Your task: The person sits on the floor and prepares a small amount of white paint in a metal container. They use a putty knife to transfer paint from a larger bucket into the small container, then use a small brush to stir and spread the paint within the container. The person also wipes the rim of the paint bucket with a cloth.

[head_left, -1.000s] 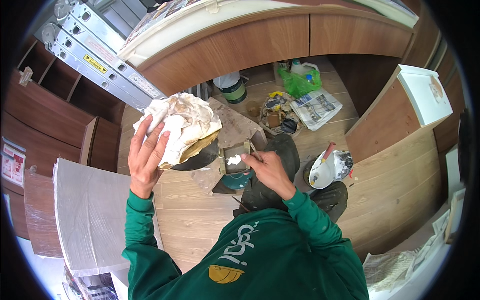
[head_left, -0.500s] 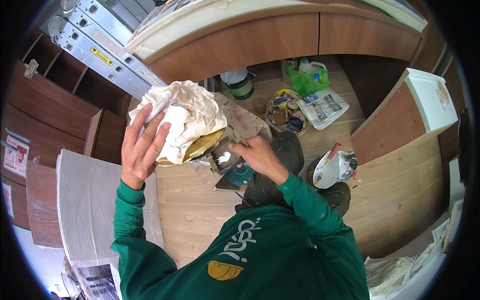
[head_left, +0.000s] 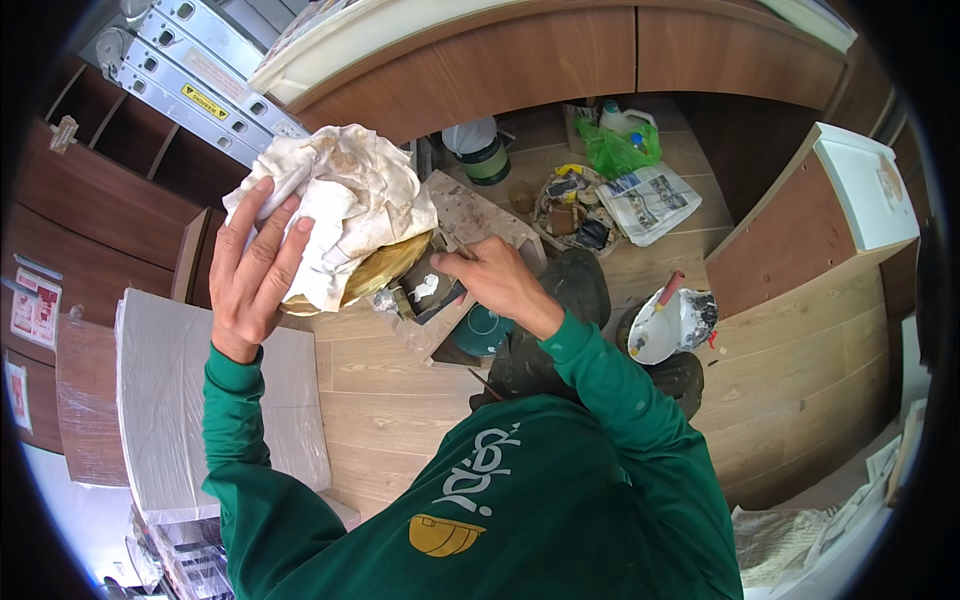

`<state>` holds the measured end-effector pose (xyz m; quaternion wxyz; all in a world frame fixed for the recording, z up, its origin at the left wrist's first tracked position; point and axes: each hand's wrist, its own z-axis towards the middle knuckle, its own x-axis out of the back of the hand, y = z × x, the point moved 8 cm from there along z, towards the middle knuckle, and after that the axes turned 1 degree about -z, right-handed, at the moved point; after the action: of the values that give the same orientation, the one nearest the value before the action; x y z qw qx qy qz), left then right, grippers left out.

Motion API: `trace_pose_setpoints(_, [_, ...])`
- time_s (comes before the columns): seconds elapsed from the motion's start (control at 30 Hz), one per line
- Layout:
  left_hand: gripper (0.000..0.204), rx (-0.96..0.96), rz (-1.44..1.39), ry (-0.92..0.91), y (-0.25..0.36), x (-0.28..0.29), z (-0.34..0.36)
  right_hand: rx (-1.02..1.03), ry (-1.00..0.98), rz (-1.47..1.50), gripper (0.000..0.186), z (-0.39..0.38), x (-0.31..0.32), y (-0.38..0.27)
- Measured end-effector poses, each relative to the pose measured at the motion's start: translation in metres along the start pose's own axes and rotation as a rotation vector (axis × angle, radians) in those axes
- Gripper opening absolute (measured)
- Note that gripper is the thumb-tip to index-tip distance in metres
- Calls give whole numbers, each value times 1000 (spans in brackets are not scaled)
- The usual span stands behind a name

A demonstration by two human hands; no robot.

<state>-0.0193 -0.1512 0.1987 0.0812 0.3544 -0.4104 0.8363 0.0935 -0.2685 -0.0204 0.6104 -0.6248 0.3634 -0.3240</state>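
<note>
A crumpled, stained white cloth (head_left: 375, 200) is bunched over a shiny gold-coloured thing (head_left: 385, 272), whose edge curves out below it; its kind I cannot make out. My left hand (head_left: 258, 265) grips this bundle from the left, fingers stretched across the cloth and the thumb hidden. Just right of the bundle, my right hand (head_left: 497, 285) is closed round a dark grey tool with a flat face (head_left: 432, 305). White paste (head_left: 426, 287) sits on that face. The tool's grip is mostly covered by my fingers, and its far end lies close beside the gold edge.
Below my hands stands a paint-smeared board or stand (head_left: 470, 215) with a teal container (head_left: 482, 330). A white bucket (head_left: 655, 340) with a red-handled tool is at the right. Ahead are a dark tub (head_left: 485, 165), newspaper (head_left: 655, 205) and green bag (head_left: 610, 150). A ladder (head_left: 195, 85) leans left.
My left hand and the cloth bundle have moved up and to the left. My right hand and the flat tool have followed a little the same way. Both grips look unchanged.
</note>
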Motion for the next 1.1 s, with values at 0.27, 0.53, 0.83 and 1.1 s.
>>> trace_pose_setpoints(0.27, [29,-32,27,-5,-2,6,6,-3,-33,-28,38,0,-1,-10])
trace_pose_setpoints(0.53, [31,-38,54,-26,-6,10,12,40,-36,-17,36,-2,4,-31])
trace_pose_setpoints(0.83, [32,-69,86,-60,-5,13,21,12,-36,-13,37,-1,4,-32])
trace_pose_setpoints(1.1, [31,-101,100,-52,-7,19,25,68,-28,19,43,12,0,-33])
